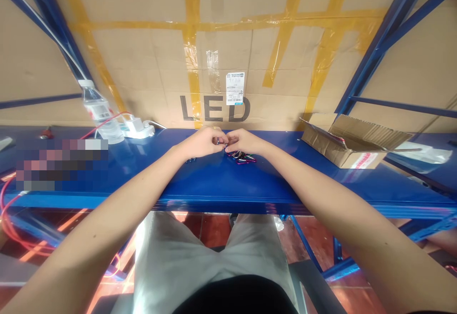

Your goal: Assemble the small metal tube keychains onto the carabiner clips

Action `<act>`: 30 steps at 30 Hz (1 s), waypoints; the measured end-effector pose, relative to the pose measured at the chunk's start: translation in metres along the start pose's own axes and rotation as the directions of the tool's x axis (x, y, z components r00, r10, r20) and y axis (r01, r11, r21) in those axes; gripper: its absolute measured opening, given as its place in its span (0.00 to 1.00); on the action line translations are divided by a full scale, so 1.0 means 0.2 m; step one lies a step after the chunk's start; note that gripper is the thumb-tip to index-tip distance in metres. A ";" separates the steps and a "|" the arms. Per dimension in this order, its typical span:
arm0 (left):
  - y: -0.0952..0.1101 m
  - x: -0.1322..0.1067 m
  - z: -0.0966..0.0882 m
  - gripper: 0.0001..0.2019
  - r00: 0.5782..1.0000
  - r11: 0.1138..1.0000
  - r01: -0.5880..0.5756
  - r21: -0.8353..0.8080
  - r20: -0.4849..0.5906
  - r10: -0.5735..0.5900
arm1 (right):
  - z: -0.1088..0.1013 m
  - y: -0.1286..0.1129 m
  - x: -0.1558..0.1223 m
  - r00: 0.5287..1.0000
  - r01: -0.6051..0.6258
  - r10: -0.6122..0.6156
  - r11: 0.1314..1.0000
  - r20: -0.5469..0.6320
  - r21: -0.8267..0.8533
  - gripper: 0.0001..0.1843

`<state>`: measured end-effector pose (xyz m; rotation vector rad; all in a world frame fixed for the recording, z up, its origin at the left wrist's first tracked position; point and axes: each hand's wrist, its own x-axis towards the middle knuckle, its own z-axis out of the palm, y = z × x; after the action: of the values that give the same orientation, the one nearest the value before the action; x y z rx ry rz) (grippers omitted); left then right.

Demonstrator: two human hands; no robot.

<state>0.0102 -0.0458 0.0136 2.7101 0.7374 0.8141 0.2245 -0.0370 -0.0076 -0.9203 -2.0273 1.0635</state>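
My left hand (203,141) and my right hand (247,142) meet over the blue table, fingertips close together. Both are closed in a pinch around something small, with a bit of shiny metal showing between them; its kind is too small to tell. Just below my right hand lies a little pile of coloured metal clips (244,159), pink, green and dark, which look like carabiners. My right fingers partly cover that pile. Beside and under my left hand sit a few tiny shiny pieces (191,160), partly hidden by the wrist.
An opened cardboard box (357,145) stands on the blue table (221,188) at right, near a clear plastic bag (424,153). At left are a water bottle (103,114), a white power strip (137,128) and red cable. A large taped carton (153,71) rises behind.
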 end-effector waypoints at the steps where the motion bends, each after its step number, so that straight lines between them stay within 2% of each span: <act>1: 0.00 0.00 0.00 0.10 1.000 1.000 0.001 0.002 0.001 -0.001 | 0.00 0.00 0.00 1.000 0.000 0.000 1.000 -0.001 0.002 0.13; 7: 0.01 0.00 -0.01 0.12 1.000 1.000 0.012 0.014 -0.004 -0.012 | 0.01 0.00 0.00 1.000 -0.014 0.014 1.000 -0.002 0.026 0.13; 10: 0.00 0.00 -0.02 0.12 0.998 0.998 0.059 0.010 -0.026 -0.059 | 0.00 -0.01 0.00 1.000 -0.010 0.011 0.999 -0.026 0.050 0.10; 16: -0.05 0.00 -0.01 0.15 0.984 0.977 0.167 0.131 -0.091 -0.156 | -0.06 -0.04 -0.01 0.973 -0.004 0.017 0.998 -0.230 0.059 0.08; 18: -0.06 0.00 0.00 0.16 0.987 0.973 0.154 0.173 -0.065 -0.145 | -0.09 -0.05 -0.01 0.955 0.010 0.007 0.998 -0.298 0.056 0.06; 22: -0.08 0.04 0.08 0.17 0.999 0.954 0.009 0.299 0.027 -0.018 | -0.11 -0.05 -0.02 0.933 0.013 0.010 0.998 -0.360 0.060 0.05; 26: -0.08 0.10 0.16 0.13 0.996 0.902 0.034 0.431 0.060 -0.066 | -0.10 -0.06 -0.01 0.929 -0.011 0.031 0.998 -0.369 0.058 0.05; 30: -0.09 0.14 0.22 0.09 0.995 0.928 0.053 0.368 0.055 -0.079 | -0.09 -0.05 0.00 0.936 -0.030 0.042 0.999 -0.349 0.038 0.05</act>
<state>0.0472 -0.0180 -0.0156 2.9982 1.0530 0.6132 0.2357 -0.0346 0.0094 -1.0513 -1.6996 0.8762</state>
